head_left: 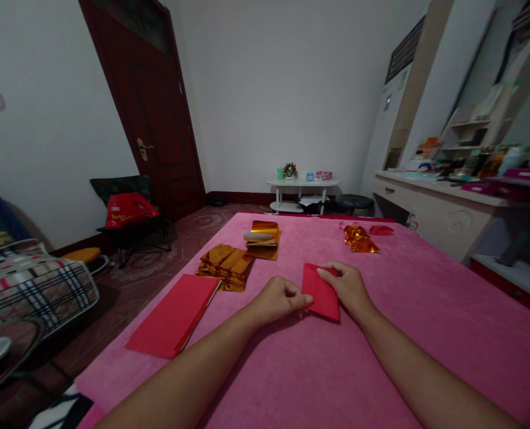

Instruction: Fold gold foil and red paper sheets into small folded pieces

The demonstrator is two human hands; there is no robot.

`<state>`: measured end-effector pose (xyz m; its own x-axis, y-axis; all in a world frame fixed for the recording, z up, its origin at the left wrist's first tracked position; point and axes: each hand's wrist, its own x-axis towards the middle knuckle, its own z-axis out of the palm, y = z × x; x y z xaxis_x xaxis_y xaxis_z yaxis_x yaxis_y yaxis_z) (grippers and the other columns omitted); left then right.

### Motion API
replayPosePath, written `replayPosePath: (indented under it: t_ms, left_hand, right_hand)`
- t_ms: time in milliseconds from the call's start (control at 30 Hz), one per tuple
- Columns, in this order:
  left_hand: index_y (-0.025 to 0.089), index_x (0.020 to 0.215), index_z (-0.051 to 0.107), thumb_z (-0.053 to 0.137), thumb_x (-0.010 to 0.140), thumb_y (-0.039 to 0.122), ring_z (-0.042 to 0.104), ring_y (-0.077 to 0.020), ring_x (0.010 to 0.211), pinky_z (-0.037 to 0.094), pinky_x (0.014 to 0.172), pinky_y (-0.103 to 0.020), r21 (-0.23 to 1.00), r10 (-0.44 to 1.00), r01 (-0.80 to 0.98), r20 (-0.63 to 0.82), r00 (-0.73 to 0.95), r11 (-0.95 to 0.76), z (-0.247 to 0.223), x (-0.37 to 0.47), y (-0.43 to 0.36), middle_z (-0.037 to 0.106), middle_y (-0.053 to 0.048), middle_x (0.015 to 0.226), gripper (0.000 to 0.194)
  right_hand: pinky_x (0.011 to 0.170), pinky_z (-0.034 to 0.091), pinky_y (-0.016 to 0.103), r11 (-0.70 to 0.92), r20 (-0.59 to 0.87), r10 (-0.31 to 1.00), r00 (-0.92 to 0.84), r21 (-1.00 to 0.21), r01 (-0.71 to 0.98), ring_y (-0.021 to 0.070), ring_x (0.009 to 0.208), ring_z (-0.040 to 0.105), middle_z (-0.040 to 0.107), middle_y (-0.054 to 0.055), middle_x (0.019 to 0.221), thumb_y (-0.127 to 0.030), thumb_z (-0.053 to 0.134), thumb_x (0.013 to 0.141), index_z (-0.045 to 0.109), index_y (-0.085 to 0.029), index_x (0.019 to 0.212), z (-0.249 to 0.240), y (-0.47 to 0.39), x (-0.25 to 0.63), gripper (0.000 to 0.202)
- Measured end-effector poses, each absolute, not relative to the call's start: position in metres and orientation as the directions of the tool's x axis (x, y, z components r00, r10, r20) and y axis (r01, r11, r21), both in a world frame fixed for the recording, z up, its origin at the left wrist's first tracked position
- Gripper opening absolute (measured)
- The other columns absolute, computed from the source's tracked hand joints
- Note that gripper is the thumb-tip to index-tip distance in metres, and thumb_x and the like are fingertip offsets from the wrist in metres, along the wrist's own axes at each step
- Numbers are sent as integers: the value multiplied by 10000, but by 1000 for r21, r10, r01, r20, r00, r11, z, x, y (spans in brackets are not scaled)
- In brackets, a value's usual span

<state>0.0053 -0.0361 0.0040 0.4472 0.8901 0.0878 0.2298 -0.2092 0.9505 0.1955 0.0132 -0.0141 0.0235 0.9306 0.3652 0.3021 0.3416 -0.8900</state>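
A small folded piece of red paper (322,293) is held between my two hands, a little above the pink cloth. My left hand (283,298) pinches its lower left edge between thumb and fingers. At its upper right edge, my right hand (345,286) grips it with the thumb on top. Left of my left hand lies a stack of red paper sheets (175,313). Beyond that is a pile of folded gold foil sheets (226,265). Farther back, more gold foil (265,247) lies with a grey oblong object (257,236) on it.
The pink cloth (381,357) covers the table. Crumpled gold foil (358,238) and a small red piece (381,230) lie at its far right. A low white table (303,183) stands by the wall. A cluttered dresser (439,196) is on the right, a folding chair (133,223) on the left.
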Motion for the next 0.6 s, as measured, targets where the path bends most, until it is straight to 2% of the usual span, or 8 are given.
replayPosePath:
  t_ms: [133, 200, 300, 367, 467, 600]
  left_hand:
    - [125, 490, 585, 543, 764, 413, 407, -74, 420, 263, 436, -190, 876, 939, 355, 260, 226, -327, -3, 2, -28, 514, 9, 457, 400]
    - [132, 525, 609, 543, 766, 385, 439, -83, 453, 276, 451, -189, 812, 924, 442, 335, 183, -382, -8, -1, -22, 536, 7, 487, 356]
    - [151, 684, 682, 553, 749, 305, 543, -126, 582, 376, 533, -206, 742, 900, 516, 404, 163, -427, -16, -5, -16, 643, -26, 644, 212]
    - [163, 761, 698, 535, 722, 197, 578, -141, 661, 423, 605, -224, 709, 886, 545, 436, 159, -447, -19, -7, -13, 678, -39, 744, 171]
    - [177, 809, 707, 478, 659, 65, 593, -146, 723, 451, 687, -245, 643, 869, 600, 449, 209, -476, -21, -8, -12, 690, -34, 801, 296]
    - [177, 822, 707, 459, 628, 27, 590, -149, 737, 458, 710, -256, 569, 852, 651, 453, 261, -502, -19, -8, -14, 682, -28, 793, 349]
  right_hand:
    - [603, 412, 281, 371, 407, 912, -46, -772, 516, 181, 628, 565, 654, 22, 655, -308, 601, 692, 665, -163, 689, -20, 22, 206, 159]
    - [601, 409, 279, 360, 393, 917, -69, -742, 566, 183, 629, 571, 658, 23, 659, -303, 588, 696, 667, -166, 697, -22, 24, 208, 158]
    - [578, 394, 268, 343, 366, 926, -94, -708, 617, 178, 614, 568, 649, 15, 637, -317, 572, 704, 656, -176, 678, -21, 24, 208, 166]
    - [568, 382, 261, 337, 355, 928, -109, -685, 646, 173, 608, 567, 642, 8, 625, -325, 568, 705, 644, -182, 660, -20, 23, 207, 168]
    - [554, 369, 251, 333, 341, 932, -125, -667, 666, 165, 597, 564, 631, 2, 611, -323, 560, 708, 632, -187, 649, -20, 22, 206, 165]
    - [543, 361, 244, 328, 327, 936, -133, -664, 672, 159, 587, 558, 623, -1, 603, -317, 547, 719, 620, -193, 643, -23, 23, 206, 163]
